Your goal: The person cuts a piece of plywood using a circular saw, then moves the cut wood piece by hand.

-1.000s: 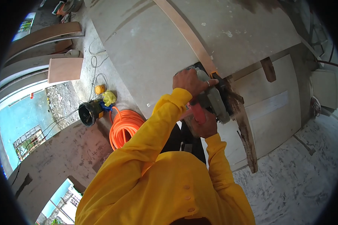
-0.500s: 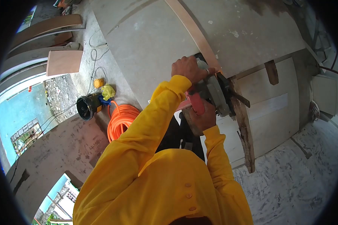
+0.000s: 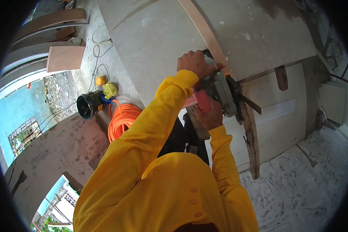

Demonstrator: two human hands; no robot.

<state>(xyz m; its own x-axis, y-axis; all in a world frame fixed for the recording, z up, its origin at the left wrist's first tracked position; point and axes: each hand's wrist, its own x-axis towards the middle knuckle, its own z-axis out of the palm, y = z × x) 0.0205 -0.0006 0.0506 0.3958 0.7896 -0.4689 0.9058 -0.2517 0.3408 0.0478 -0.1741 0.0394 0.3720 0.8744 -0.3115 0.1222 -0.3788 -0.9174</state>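
Observation:
A circular saw [image 3: 223, 91] with a grey guard and a red rear handle [image 3: 202, 99] sits at the near edge of a large grey board [image 3: 158, 42]. My right hand [image 3: 210, 116] is wrapped around the red handle. My left hand [image 3: 196, 63] is closed over the saw's front part, its thumb stretched toward a long, narrow wooden strip [image 3: 207, 33]. That strip lies on the board and its near end meets the saw. The blade and the fingertips of both hands are hidden.
A rough old timber [image 3: 251, 143] juts out below the board's edge, with a pale panel [image 3: 278, 120] beside it. On the left are an orange hose coil [image 3: 121, 120], a black bucket [image 3: 87, 106], loose cords [image 3: 96, 58] and stacked curved boards [image 3: 52, 21].
The view has shifted slightly. Both hands keep their grip on the saw, which stays in nearly the same place against the strip.

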